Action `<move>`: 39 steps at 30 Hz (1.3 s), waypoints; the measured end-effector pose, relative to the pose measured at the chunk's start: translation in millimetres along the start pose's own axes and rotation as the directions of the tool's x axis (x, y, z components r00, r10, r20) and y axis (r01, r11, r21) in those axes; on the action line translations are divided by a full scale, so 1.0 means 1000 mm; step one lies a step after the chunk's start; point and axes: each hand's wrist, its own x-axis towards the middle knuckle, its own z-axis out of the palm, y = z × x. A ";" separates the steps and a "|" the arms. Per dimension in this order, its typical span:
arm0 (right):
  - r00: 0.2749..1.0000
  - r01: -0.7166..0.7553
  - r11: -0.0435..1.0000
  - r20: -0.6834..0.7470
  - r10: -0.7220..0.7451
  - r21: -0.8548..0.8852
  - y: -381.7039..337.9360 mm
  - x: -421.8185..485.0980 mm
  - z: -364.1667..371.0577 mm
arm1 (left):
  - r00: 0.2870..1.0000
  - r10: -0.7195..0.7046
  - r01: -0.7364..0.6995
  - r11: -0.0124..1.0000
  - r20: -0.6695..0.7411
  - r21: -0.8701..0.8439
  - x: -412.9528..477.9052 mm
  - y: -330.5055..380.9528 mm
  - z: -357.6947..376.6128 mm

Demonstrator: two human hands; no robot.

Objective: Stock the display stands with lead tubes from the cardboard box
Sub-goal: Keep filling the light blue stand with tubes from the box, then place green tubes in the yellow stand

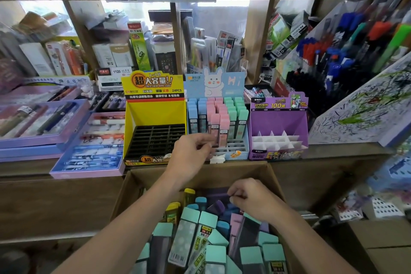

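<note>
Three display stands line the counter: a yellow stand [153, 115] with a bare black grid, a blue bunny stand [241, 151] holding blue, pink and mint lead tubes, and a purple stand [278, 122] with bare white dividers. My left hand [191, 153] is at the bunny stand's front, fingers pinching a pink lead tube [214, 129] standing in its slot. My right hand [251, 198] reaches into the cardboard box [200, 173] below, fingers closed on a purple tube [219, 197]. Several mint, purple, blue and yellow tubes fill the box.
Purple trays of pens [89, 144] lie left of the stands. A tilted scribbled test pad [360, 107] and marker racks [355, 46] crowd the right. Shelves of boxed stationery [138, 49] rise behind. The wooden counter edge [333, 151] runs behind the box.
</note>
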 end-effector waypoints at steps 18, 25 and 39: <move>0.962 0.067 0.979 0.271 -0.013 -0.191 -0.030 -0.038 0.025 | 0.893 -0.386 0.327 0.910 0.232 0.255 -0.138 -0.053 -0.046; 0.964 0.065 0.971 0.266 -0.001 -0.232 -0.028 -0.051 0.040 | 0.840 -0.503 0.372 0.806 0.201 0.461 -0.161 -0.068 -0.047; 0.958 0.121 0.955 0.285 -0.040 -0.271 -0.037 -0.062 0.049 | 0.787 -0.566 0.414 0.780 0.246 0.470 -0.163 -0.061 -0.043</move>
